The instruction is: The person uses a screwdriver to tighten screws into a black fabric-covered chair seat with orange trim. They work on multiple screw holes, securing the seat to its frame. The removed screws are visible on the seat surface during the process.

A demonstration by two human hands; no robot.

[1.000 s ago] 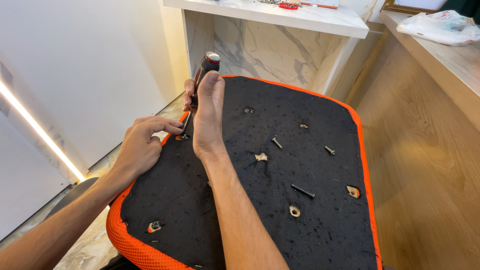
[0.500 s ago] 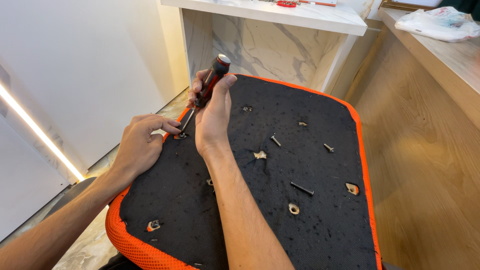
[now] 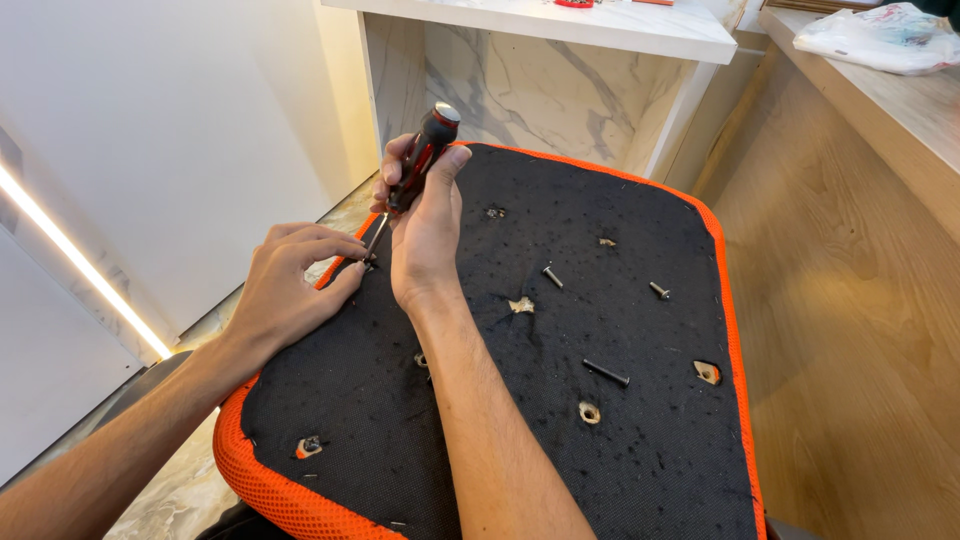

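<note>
Overhead, a white plastic bag lay crumpled on the wooden counter at the upper right; its markings were too small to tell. A small red item sat at the top edge of the white marble-patterned desk.

Item: screwdriver, black and red handle with a silver cap, thin metal shaft. It stood tilted, cap up and away, tip down at the near-left edge of the seat base. The right hand was clenched around the handle. The left hand rested on the seat's edge, fingertips pinched at the screwdriver's tip; what they pinched was hidden.

Item: seat base, upturned, black fabric underside with orange mesh rim, several torn mounting holes. Loose on it were a long dark bolt, a short screw and another short screw.

Change from half a second earlier: the handle's tilt and the right hand's grip had shifted only slightly; the left hand, bolt and screws lay as before. One second earlier the right hand had been flatter, palm against the handle.
</note>
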